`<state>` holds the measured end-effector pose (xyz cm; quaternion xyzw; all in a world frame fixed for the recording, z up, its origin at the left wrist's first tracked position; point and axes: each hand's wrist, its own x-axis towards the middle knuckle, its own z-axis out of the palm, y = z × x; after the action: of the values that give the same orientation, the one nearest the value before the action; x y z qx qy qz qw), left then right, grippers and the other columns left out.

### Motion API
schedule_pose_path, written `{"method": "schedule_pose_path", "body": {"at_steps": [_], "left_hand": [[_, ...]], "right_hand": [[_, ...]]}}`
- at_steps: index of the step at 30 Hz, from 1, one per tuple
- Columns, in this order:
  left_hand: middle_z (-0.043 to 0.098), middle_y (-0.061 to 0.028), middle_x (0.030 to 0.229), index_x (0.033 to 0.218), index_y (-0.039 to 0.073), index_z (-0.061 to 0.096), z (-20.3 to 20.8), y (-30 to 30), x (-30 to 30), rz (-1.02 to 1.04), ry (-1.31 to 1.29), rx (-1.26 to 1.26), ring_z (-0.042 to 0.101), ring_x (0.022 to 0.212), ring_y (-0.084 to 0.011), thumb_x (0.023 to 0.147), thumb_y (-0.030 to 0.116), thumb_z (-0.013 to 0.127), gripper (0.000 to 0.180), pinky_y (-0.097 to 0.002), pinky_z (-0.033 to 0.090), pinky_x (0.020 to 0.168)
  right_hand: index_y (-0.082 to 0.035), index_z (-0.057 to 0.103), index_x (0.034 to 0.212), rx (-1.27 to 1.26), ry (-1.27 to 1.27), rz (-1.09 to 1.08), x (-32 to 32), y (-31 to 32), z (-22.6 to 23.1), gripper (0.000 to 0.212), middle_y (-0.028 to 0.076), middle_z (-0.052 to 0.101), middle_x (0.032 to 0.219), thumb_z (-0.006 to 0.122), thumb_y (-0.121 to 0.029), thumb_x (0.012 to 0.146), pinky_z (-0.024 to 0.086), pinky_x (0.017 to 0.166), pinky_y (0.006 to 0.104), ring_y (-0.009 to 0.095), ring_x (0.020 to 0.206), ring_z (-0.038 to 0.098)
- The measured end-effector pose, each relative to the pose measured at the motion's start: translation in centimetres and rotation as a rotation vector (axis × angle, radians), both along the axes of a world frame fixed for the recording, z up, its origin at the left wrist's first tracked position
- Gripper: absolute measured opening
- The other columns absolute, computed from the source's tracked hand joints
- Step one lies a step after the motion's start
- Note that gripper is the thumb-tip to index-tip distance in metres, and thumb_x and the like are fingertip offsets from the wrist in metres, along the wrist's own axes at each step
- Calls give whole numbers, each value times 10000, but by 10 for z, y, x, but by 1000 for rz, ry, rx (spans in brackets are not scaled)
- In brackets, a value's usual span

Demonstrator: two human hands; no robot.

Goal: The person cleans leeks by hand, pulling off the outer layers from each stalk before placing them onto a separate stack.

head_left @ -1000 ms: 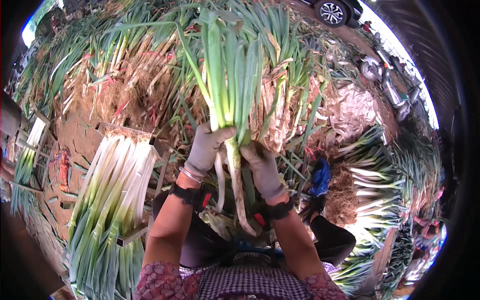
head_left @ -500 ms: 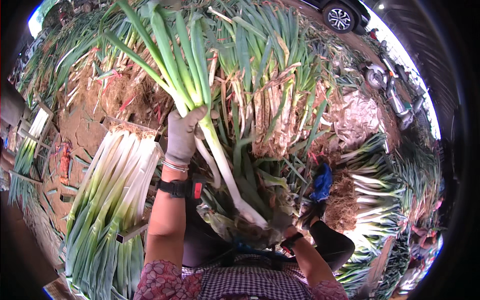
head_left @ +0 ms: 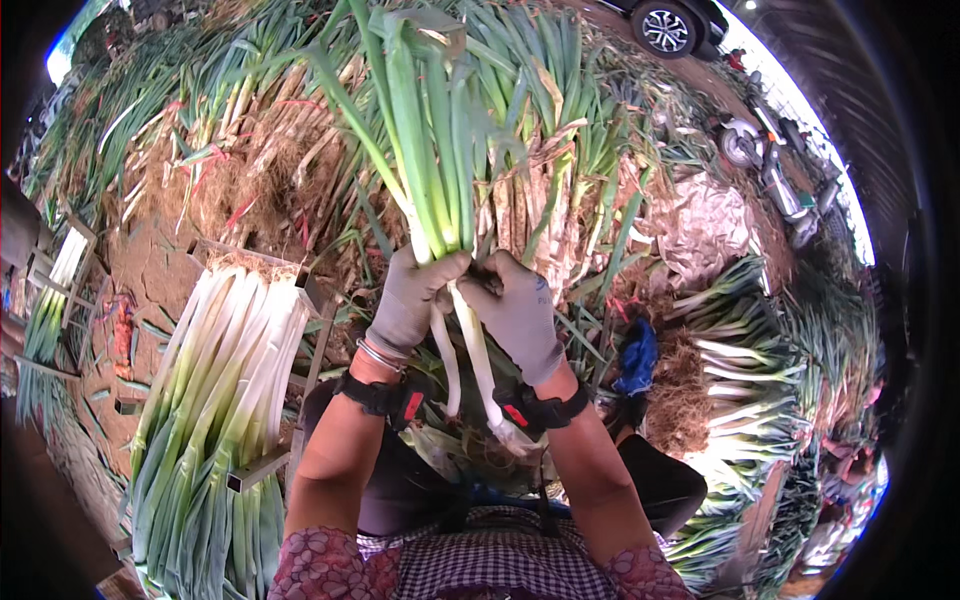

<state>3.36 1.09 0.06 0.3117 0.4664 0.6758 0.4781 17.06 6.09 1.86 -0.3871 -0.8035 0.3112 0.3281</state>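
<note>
I hold a leek (head_left: 430, 150) upright in front of me, its long green leaves fanning upward and its white stalk hanging down between my wrists. My left hand (head_left: 412, 300), in a grey glove, grips the stalk just under the leaves. My right hand (head_left: 520, 310), also gloved, is closed on the same stalk from the right side, touching the left hand. Both wrists wear black bands.
A stack of cleaned leeks (head_left: 215, 400) lies in a wooden frame at my left. A large heap of uncleaned leeks with roots and soil (head_left: 300, 150) fills the ground ahead. More trimmed leeks (head_left: 750, 360) lie right. A blue cloth (head_left: 638, 355) is beside them; a scooter (head_left: 770, 165) and a car (head_left: 665, 25) beyond.
My right hand has come back up from below and closed on the stalk beside the left hand. The leek has swung from leaning left to more upright.
</note>
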Motion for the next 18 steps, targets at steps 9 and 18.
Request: {"method": "schedule_pose_path", "body": {"at_steps": [9,18], "left_hand": [[595,8,701,950,8,630,-1,-2,5,-14,132,-14,508,519,-50,841,222,697,250,-188,390,454],[623,13,711,957,1,639,3,1,-1,55,27,98,513,520,-42,861,175,675,202,-182,386,444]], "right_hand": [[20,613,888,-335,215,45,8,2,-10,128,98,658,789,602,-60,788,472,647,269,121,715,608],[37,607,1032,-186,301,-35,8,-28,-19,218,63,658,828,619,-30,825,488,638,257,131,738,620]]}}
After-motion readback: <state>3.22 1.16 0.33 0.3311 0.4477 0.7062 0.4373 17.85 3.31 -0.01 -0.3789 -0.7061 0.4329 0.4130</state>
